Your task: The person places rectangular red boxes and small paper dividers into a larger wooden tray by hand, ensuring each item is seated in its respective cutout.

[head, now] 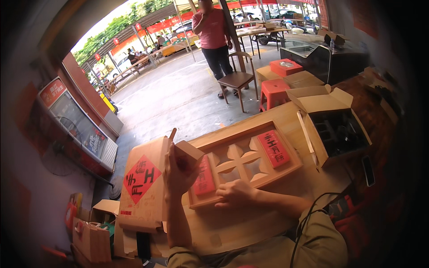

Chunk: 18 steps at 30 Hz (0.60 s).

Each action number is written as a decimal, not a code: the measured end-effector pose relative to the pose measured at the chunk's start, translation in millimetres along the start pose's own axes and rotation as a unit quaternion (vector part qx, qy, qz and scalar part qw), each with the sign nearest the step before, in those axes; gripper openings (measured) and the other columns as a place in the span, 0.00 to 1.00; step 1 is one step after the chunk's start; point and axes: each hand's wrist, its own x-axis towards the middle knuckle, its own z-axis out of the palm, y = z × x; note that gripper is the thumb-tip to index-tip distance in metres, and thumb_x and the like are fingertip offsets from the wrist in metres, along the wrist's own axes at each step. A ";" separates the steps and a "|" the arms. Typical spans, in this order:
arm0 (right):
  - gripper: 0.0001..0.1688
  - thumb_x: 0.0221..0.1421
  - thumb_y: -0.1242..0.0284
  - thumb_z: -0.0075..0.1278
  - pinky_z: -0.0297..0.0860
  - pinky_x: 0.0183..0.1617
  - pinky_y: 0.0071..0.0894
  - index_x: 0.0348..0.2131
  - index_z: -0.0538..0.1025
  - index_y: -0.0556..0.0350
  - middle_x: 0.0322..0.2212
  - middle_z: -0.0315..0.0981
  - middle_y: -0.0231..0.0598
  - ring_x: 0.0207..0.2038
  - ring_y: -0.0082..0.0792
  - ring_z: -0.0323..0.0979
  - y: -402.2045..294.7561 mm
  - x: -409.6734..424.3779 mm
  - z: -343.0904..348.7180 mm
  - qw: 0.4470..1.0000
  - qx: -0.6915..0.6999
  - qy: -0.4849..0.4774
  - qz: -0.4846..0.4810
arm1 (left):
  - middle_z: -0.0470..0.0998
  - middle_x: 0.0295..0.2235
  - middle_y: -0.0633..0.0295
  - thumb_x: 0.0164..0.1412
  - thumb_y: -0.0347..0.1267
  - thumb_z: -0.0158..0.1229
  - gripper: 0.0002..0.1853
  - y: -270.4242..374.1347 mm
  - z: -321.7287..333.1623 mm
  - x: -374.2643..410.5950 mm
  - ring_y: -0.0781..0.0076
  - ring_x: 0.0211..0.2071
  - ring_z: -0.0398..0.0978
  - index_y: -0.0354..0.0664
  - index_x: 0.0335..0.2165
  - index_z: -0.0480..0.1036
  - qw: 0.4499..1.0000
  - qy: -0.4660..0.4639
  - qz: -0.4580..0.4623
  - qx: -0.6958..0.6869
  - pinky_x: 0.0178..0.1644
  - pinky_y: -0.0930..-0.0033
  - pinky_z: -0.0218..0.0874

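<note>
My left hand (181,171) is raised between a cardboard box lid (130,204) and an open kraft gift tray (248,129), against a small brown carton (188,150); whether its fingers grip the carton is unclear. Over the tray's near edge hovers my right hand (236,194), fingers curled, with nothing visible in it. The tray has a divider insert (237,161) with several hollows. One red printed packet (273,149) fills the tray's right end, and another red packet (204,177) lies at its left end, partly behind my left hand. The lid bears a red diamond with black writing.
An open carton with dark contents (338,132) and a phone (368,171) are at the right. A black cable (303,224) crosses my right sleeve. Paper bags (90,238) stand lower left. Beyond the table are a red stool (273,90), a chair (236,79) and a standing person (213,31).
</note>
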 end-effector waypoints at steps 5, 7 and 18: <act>0.11 0.55 0.64 0.56 0.75 0.31 0.35 0.29 0.73 0.49 0.28 0.76 0.36 0.31 0.38 0.79 3.6 -8.5 29.6 0.995 -0.063 -0.018 -0.075 | 0.76 0.48 0.44 0.46 0.41 0.77 0.58 8.2 0.5 -0.3 0.46 0.46 0.79 0.34 0.68 0.52 0.999 -0.017 -0.025 -0.017 0.46 0.50 0.74; 0.08 0.54 0.66 0.55 0.75 0.31 0.34 0.29 0.73 0.49 0.27 0.76 0.35 0.32 0.37 0.80 0.3 -11.2 29.3 0.993 -0.077 -0.039 -0.075 | 0.75 0.49 0.45 0.47 0.41 0.76 0.57 11.1 2.9 1.0 0.46 0.47 0.79 0.35 0.68 0.52 0.999 -0.033 -0.023 -0.015 0.47 0.50 0.74; 0.07 0.51 0.66 0.52 0.68 0.42 0.32 0.28 0.74 0.50 0.31 0.68 0.32 0.37 0.33 0.71 -69.2 -22.4 46.7 0.970 0.023 0.023 -0.239 | 0.74 0.47 0.46 0.42 0.31 0.73 0.51 36.4 -3.3 2.2 0.46 0.47 0.76 0.37 0.64 0.58 0.974 -0.219 0.040 0.029 0.47 0.52 0.71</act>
